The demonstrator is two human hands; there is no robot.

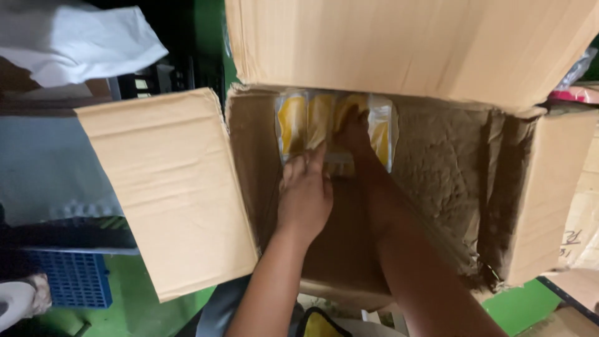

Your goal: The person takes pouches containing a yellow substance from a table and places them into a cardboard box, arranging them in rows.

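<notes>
A big open cardboard box [437,187] lies in front of me with its flaps spread. Deep inside, against the far wall, stand several clear packets with yellow contents [293,122]. My left hand [304,193] reaches in, its fingers curled on the lower edge of the left packets. My right hand [353,131] is further in, fingers pressed onto the packets in the middle of the stack. Both forearms run down into the box from the lower edge of the view.
The box's left flap [168,187] sticks out wide, and its top flap [405,43] stands up at the back. A blue plastic crate [75,278] sits on the green floor at lower left. White cloth [75,43] lies at upper left. More cardboard [583,218] lies on the right.
</notes>
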